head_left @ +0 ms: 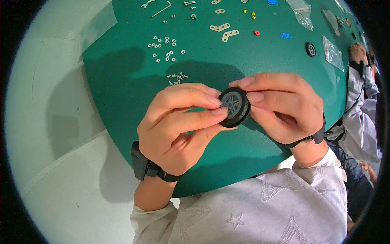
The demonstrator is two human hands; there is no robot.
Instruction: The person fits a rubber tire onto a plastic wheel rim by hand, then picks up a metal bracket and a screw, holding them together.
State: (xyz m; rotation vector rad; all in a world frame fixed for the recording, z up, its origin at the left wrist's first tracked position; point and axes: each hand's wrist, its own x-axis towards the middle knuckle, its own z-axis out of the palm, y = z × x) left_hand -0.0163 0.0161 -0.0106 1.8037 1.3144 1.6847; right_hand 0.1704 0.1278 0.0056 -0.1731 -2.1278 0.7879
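Between my two hands, above the near part of the green table, is a small toy wheel [232, 105] with a black tyre and a grey spoked hub. My left hand [183, 122] pinches its left side, with fingertips on the hub and tyre and the thumb beneath. The fingers of my right hand [284, 103] close on the tyre's right edge. The wheel is tilted, its spoked face turned up and to the left. My fingertips cover parts of the rim. A second wheel [310, 49] of the same look lies at the table's right.
On the green table [122, 93] lie several nuts [168, 53], small screws [177, 77], bent metal plates [230, 35], a red ring [256, 33], blue plates [286, 35], an Allen key [162, 9] and plastic bags [334, 53]. Another person's hand [358, 53] rests at the far right. A pale wall [44, 101] borders the left.
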